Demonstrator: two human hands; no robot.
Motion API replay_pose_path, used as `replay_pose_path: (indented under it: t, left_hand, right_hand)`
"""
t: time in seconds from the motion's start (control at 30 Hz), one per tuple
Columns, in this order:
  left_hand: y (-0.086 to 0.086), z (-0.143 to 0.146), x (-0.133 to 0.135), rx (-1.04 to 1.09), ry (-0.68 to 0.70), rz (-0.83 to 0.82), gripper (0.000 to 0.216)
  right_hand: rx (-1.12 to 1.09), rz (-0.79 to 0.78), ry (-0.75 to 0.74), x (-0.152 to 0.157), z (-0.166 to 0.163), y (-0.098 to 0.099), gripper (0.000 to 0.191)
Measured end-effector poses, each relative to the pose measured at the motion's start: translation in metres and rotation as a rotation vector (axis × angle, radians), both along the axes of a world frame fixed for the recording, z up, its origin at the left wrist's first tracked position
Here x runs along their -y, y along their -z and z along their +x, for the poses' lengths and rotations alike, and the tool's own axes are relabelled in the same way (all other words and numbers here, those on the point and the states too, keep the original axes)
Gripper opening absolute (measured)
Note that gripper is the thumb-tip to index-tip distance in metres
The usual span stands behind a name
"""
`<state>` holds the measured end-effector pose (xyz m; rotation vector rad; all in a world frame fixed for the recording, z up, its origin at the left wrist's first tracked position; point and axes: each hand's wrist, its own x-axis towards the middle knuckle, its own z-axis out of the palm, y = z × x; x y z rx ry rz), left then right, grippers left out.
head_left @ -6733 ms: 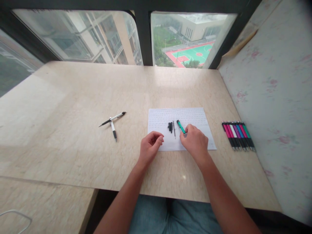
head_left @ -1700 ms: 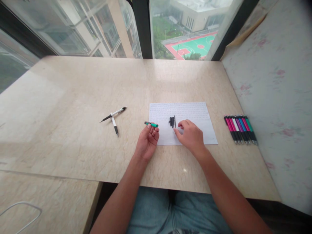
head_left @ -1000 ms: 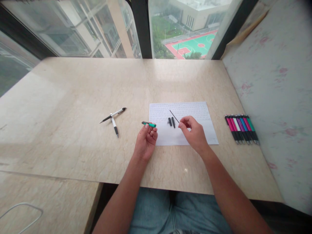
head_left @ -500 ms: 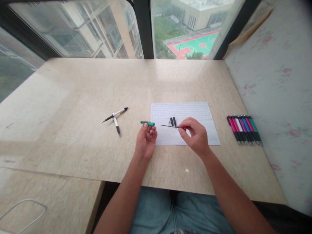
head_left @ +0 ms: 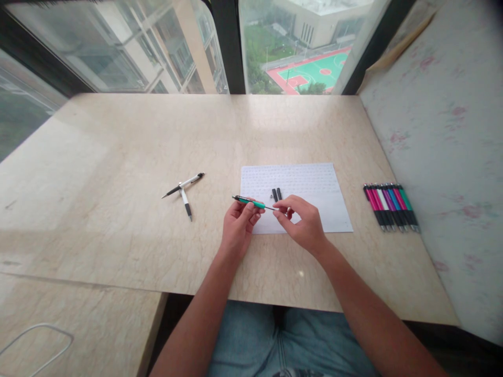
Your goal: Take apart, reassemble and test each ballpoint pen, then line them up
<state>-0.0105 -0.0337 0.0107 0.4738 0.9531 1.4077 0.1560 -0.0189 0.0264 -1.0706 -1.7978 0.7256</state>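
My left hand point(head_left: 240, 224) is closed on a green pen barrel point(head_left: 255, 203), which tilts slightly down to the right. Between the thumb and fingertips of my right hand point(head_left: 302, 219) is a thin dark pen refill point(head_left: 269, 208). Part of the refill shows between the hands, and its left end is inside the barrel's right end. Just beyond my right hand, two short black pen parts point(head_left: 276, 194) lie on a sheet of paper point(head_left: 326, 209), with a tiny metallic piece point(head_left: 271, 197) beside them.
Left of my hands, a white and black pen point(head_left: 190, 180) touches a second white pen point(head_left: 185, 200). Several coloured pens point(head_left: 391, 207) lie in a row by the right wall. Windows line the far edge, and a white cable point(head_left: 47, 325) curves at lower left.
My hands have come together. The refill, held apart from the green barrel before, has moved left and most of its length is now inside it. The barrel has tilted.
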Motion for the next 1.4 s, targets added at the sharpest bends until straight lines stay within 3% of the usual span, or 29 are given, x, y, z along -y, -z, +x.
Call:
replay_pose_path:
  t: [0.23,0.47,0.63,0.73,0.9,1.13,1.27,1.4]
  left_hand:
    - [0.001,-0.001,0.000,0.027,0.038,-0.026,0.025]
    - [0.001,-0.005,-0.003,0.145,-0.004,-0.059,0.019]
    - [0.003,-0.008,-0.006,0.221,-0.060,-0.080,0.014]
    - [0.003,-0.008,-0.006,0.241,-0.062,-0.081,0.013]
    - [0.001,-0.008,-0.005,0.290,-0.071,-0.095,0.010]
    - [0.000,-0.008,-0.006,0.295,-0.071,-0.107,0.010]
    - [0.000,-0.008,-0.006,0.289,-0.071,-0.101,0.010]
    - [0.000,-0.008,-0.006,0.275,-0.096,-0.091,0.011]
  right_hand:
    - [-0.039,-0.087,0.022,0.001,-0.001,0.005,0.011]
    - [-0.089,-0.308,-0.146,-0.006,0.009,0.010,0.047]
    - [0.103,-0.183,0.040,-0.018,0.019,0.013,0.027]
    - [0.172,-0.121,0.029,-0.022,0.020,0.017,0.028]
    - [0.401,-0.041,0.193,-0.024,0.019,0.029,0.031]
    - [0.688,-0.033,0.211,-0.024,0.011,0.036,0.034]
    - [0.643,-0.043,0.242,-0.026,0.010,0.037,0.027]
    - [0.406,-0.077,0.267,-0.027,0.014,0.037,0.013]
